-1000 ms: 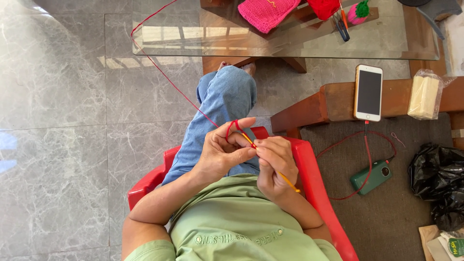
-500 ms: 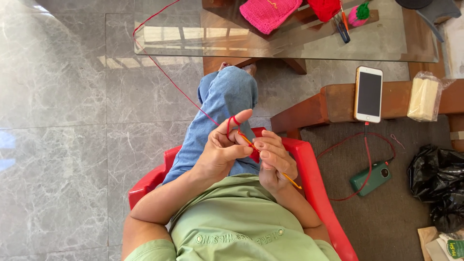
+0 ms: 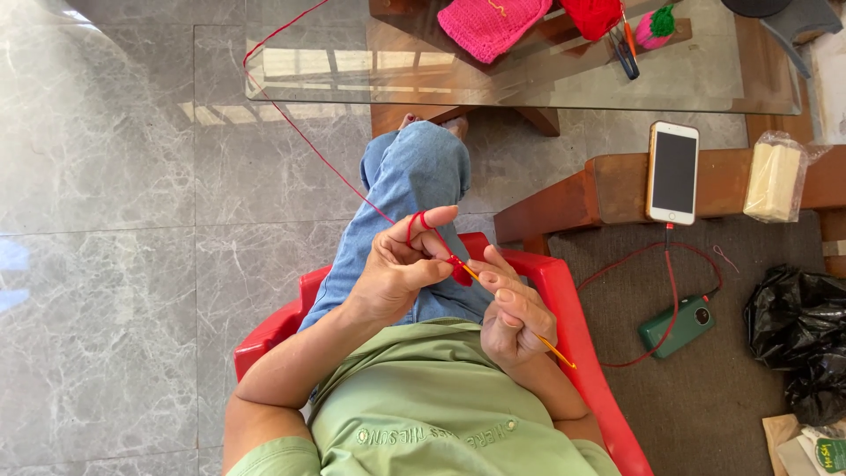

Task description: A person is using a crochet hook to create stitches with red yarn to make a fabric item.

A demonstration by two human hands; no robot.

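Grey marble floor (image 3: 132, 176) is filling the left side, w/ a dark mat under the stuff on the right. Person in a green shirt is sitting in a red plastic chair (image 3: 573, 308), one jeans leg crossed. Left hand (image 3: 401, 264) is pinching a small red crochet piece (image 3: 460, 271) btwn thumb & fingers, red yarn (image 3: 300, 132) looping over the raised index finger and running up to the glass tabletop (image 3: 529, 79). Right hand (image 3: 511, 308) is gripping an orange crochet hook (image 3: 555, 351), tip at the red piece, handle end sticking out below the palm. Pink knitted piece (image 3: 489, 22) is lying on the tabletop. White phone (image 3: 674, 172) is resting on a wooden bench, red cable running to a green power bank (image 3: 677, 326).
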